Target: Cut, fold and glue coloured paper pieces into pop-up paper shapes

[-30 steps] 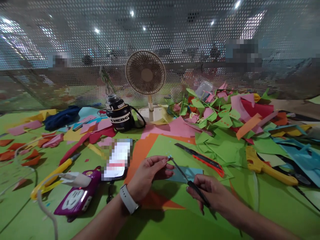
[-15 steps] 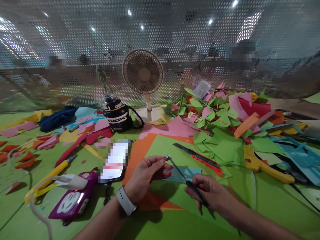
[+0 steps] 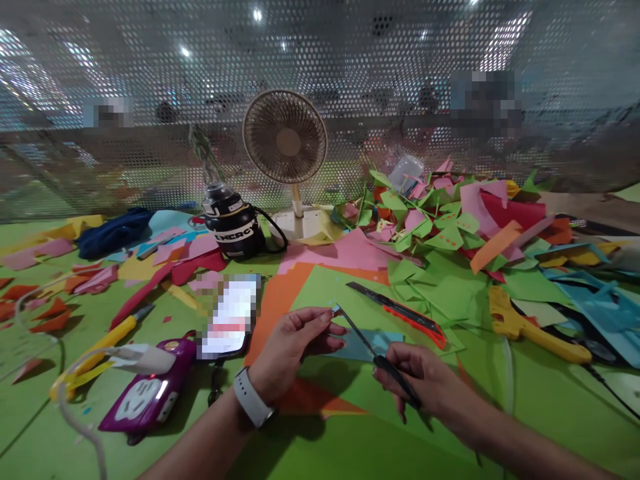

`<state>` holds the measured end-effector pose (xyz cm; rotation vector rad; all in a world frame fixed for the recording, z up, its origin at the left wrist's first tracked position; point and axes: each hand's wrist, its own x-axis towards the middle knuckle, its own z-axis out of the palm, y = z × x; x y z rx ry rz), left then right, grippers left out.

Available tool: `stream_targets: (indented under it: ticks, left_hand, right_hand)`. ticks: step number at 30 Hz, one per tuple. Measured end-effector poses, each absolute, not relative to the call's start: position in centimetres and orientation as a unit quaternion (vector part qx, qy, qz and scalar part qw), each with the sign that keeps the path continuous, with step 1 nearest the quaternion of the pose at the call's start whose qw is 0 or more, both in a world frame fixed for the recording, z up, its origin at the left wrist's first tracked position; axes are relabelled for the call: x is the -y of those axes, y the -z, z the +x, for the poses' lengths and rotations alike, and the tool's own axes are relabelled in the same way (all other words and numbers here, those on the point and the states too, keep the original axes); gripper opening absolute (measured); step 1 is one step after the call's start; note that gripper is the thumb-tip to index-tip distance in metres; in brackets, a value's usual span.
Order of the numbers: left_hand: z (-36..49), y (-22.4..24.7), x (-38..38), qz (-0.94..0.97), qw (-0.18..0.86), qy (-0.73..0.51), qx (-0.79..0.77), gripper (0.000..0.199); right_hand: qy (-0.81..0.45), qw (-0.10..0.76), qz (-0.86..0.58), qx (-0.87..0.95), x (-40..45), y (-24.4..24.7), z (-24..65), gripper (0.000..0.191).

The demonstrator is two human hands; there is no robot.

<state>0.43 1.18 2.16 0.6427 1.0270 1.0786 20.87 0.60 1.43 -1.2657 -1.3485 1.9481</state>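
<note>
My left hand point(image 3: 305, 333), with a pale watch strap at its wrist, pinches a tiny light-blue piece point(image 3: 335, 309), apparently paper, between thumb and forefinger. The thin metal tip of a black-handled tool point(image 3: 395, 379) reaches that piece; it looks like a small screwdriver, but its exact kind does not show. Wrapped around the handle is my right hand point(image 3: 417, 377). Below the tool's shaft lies a blue paper strip point(image 3: 367, 343) on green paper point(image 3: 320, 293), with orange paper point(image 3: 270, 307) underneath. An orange-and-black utility knife point(image 3: 405, 317) rests just beyond my hands.
To the left are a phone point(image 3: 227, 320), a purple device point(image 3: 150, 393) and a yellow-handled tool point(image 3: 107, 347). A black bottle point(image 3: 233, 227) and a fan point(image 3: 286, 140) stand behind. Paper scraps point(image 3: 435, 220) pile up at right, near a yellow glue gun point(image 3: 540, 333).
The view has tilted slightly. Both hands keep nearly the same pose; the right hand and the tool handle have shifted a little to the right.
</note>
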Motion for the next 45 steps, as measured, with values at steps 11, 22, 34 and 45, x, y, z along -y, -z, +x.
stream_targets:
  ticks: [11, 22, 34, 45]
  left_hand:
    - [0.4, -1.9, -1.2, 0.298, 0.69, -0.476, -0.457, 0.031]
    - [0.4, -1.9, -1.3, 0.299, 0.685, -0.476, -0.464, 0.03]
    - [0.2, -1.8, -1.6, 0.29, 0.674, -0.475, -0.486, 0.034]
    - [0.2, -1.7, -1.6, 0.308, 0.664, -0.46, -0.503, 0.031]
  right_hand:
    - [-0.717, 0.232, -0.443, 0.486, -0.6, -1.2, 21.0, 0.048]
    - [-0.715, 0.232, -0.442, 0.49, -0.5, -0.8, 21.1, 0.045]
    - [-0.702, 0.239, -0.428, 0.517, -1.0, -0.7, 21.3, 0.045]
    - [-0.706, 0.231, -0.429, 0.514, -1.0, -1.0, 21.2, 0.04]
